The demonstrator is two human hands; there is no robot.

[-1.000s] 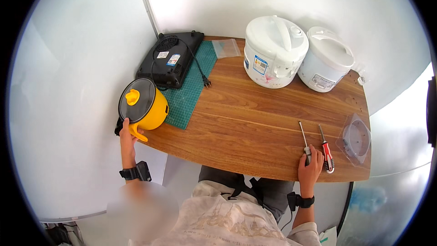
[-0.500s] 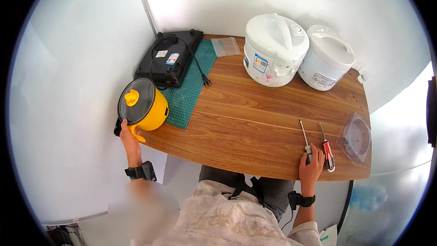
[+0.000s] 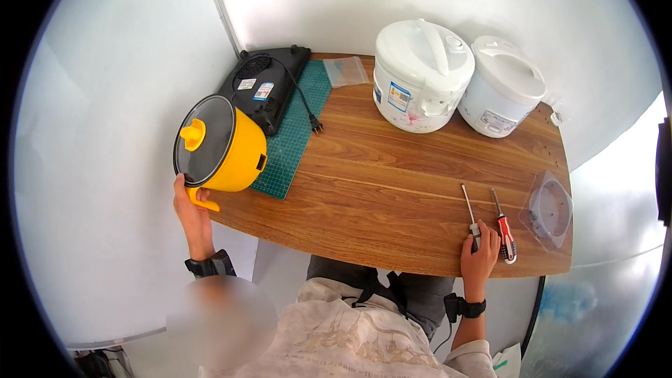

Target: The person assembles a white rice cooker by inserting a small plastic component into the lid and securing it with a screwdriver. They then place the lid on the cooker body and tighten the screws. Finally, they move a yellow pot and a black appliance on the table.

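Note:
My left hand (image 3: 192, 213) grips the handle of a yellow electric pot (image 3: 241, 154) with a dark see-through lid (image 3: 213, 133) and a yellow knob. The pot leans left, and its dark socket shows on the right side. Beneath my right hand (image 3: 480, 252), near the front right of the table, lies a screwdriver (image 3: 475, 234) with a grey-black handle; my fingers close around that handle. Just right of this hand is a second screwdriver (image 3: 505, 238), with a red, white and black handle.
An upturned black appliance (image 3: 269, 80) with a cord and plug rests partly on a green cutting mat (image 3: 297, 143). Two white rice cookers (image 3: 423, 77) stand at the back of the wooden table (image 3: 378, 203). A clear plastic tray (image 3: 549, 210) sits at right, a clear bag (image 3: 346, 71) behind the mat.
The yellow pot has risen and tipped further left in my left hand, which has shifted slightly left. My right hand stays at the grey-black screwdriver.

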